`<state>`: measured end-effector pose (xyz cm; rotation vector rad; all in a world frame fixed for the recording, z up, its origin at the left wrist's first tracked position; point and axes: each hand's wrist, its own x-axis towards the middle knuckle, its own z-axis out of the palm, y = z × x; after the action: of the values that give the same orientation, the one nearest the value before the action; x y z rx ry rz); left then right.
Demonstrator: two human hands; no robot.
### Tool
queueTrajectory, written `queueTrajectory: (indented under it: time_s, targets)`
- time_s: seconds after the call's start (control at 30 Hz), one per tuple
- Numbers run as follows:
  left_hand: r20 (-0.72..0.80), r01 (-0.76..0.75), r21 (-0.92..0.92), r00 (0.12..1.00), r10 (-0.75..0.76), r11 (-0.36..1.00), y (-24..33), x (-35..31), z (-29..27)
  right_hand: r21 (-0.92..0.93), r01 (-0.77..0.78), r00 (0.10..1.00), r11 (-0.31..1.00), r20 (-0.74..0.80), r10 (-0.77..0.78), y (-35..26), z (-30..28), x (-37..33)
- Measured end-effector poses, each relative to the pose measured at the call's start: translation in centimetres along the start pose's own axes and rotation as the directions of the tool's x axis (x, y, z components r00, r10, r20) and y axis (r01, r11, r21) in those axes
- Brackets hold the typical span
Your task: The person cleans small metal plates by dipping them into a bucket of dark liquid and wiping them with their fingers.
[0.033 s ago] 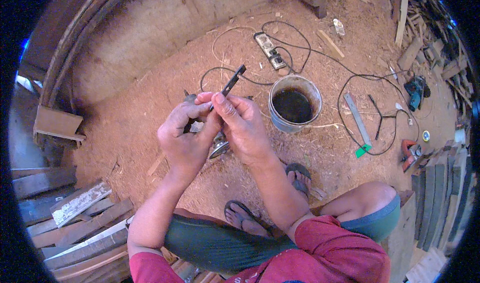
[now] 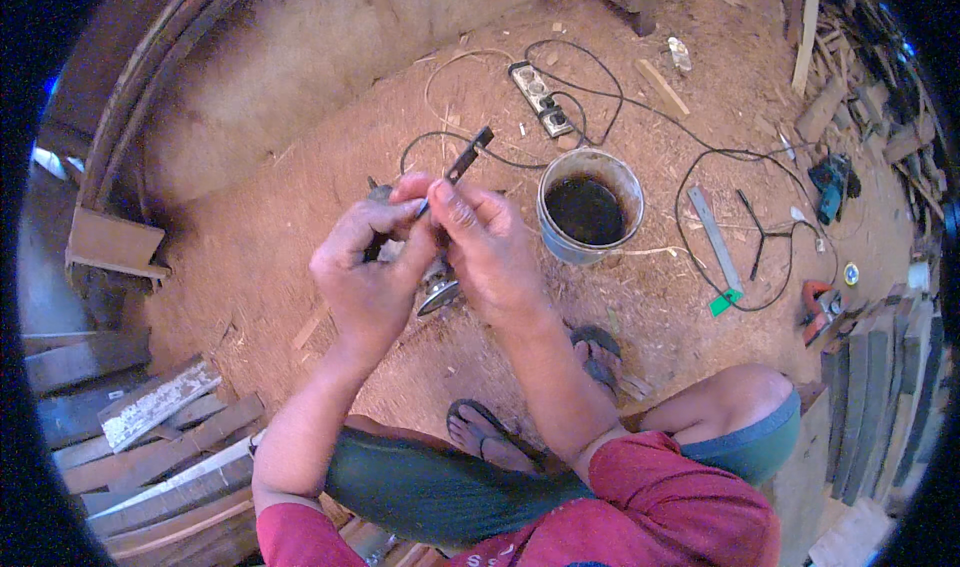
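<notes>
Both hands meet in front of me over the ground. My left hand [image 2: 362, 262] is closed, its thumb and forefinger pinching the lower end of a narrow dark metal blade [image 2: 470, 154]. Slots or holes show along the blade, and its upper end points up and to the right. Gripping the same blade, my right hand [image 2: 492, 252] has its thumb laid along it and its fingers curled behind. A pale, shiny edge shows between the fingertips. Partly hidden behind my hands is a power tool with a round metal disc [image 2: 438, 298], apparently a grinder.
A bucket of dark liquid [image 2: 590, 212] stands right of my hands. Beyond are a power strip [image 2: 540, 99] and looping cords. Farther right lie a steel ruler [image 2: 713, 235], a green power tool [image 2: 830, 187] and a red tool [image 2: 822, 310]. Stacked boards [image 2: 170, 447] flank me; sawdust covers the ground.
The blade has turned slightly in my fingers, and a pale edge now shows near my left fingertips. My hands have barely shifted.
</notes>
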<state>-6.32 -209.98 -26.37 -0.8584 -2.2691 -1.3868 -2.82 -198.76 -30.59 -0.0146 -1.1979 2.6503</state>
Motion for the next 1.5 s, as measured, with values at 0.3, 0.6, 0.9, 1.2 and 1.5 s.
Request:
queueTrajectory:
  time_s: [0.3, 0.6, 0.9, 1.2, 1.5]
  targets:
    - [0.297, 0.422, -0.253, 0.89, -0.345, 0.87, -6.2, -4.3, -3.2, -0.123, -0.007, 1.0, 0.992, -0.001, 0.007, 0.9, -4.3, -3.0]
    - [0.357, 0.859, -0.463, 0.406, -0.841, 0.218, -12.6, -24.6, 4.1, -0.382, -0.612, 0.769, 0.693, -0.079, 0.635, 14.3, -18.3, -7.9]
    - [0.174, 0.88, -0.283, 0.439, -0.881, 0.382, -17.0, -26.8, 9.5, -0.455, -0.552, 0.833, 0.699, -0.271, 0.482, 20.6, -23.0, -8.5]
    - [0.136, 0.806, -0.553, 0.335, -0.932, 0.209, -18.2, -25.7, 12.8, -0.311, -0.563, 0.819, 0.765, -0.333, 0.467, 21.4, -24.1, -7.3]
    - [-0.032, 0.879, -0.315, 0.366, -0.93, 0.357, -21.3, -29.0, 6.8, -0.218, -0.663, 0.748, 0.717, -0.238, 0.619, 27.4, -19.6, -10.2]
